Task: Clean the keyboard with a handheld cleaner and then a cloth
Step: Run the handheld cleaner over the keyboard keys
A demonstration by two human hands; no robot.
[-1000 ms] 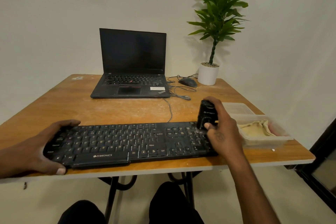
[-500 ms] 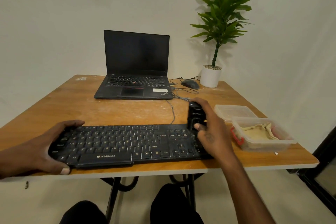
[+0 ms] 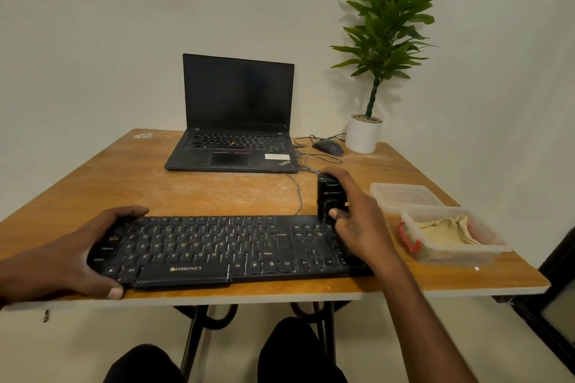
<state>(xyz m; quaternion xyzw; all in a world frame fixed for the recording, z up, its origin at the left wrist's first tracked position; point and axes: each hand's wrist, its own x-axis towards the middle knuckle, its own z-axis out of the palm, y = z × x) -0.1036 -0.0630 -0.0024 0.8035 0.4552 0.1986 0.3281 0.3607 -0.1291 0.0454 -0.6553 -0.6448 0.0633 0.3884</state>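
A wooden table (image 3: 155, 183) is seen under both hands, its near edge running just below the wrists. An open black laptop (image 3: 236, 121) is placed well beyond the hands, toward the far side of the table, and a potted plant (image 3: 370, 78) is set beyond the right hand at the far right corner.

The black keyboard (image 3: 217, 249) is laid flat between the two hands, along the near edge of the table. Its left end is gripped by the left hand (image 3: 74, 258), with the fingers curled over the far edge and the thumb pressed against the near edge. Its thin cable (image 3: 298, 193) is led away from the far edge toward the laptop.

A clear plastic container (image 3: 451, 255) is placed just to the right of the right hand, and a pale cloth (image 3: 445, 230) is seen crumpled inside it. A flat clear lid (image 3: 404, 196) is laid just beyond that container.

The right hand (image 3: 357, 221) is closed around the black handheld cleaner (image 3: 329, 196), which is held upright over the keyboard's right end at the far edge; the thumb is laid on its front face. Whether its base is touching the keys cannot be told. A dark mouse (image 3: 328, 147) is left beyond the right hand, near the plant pot.
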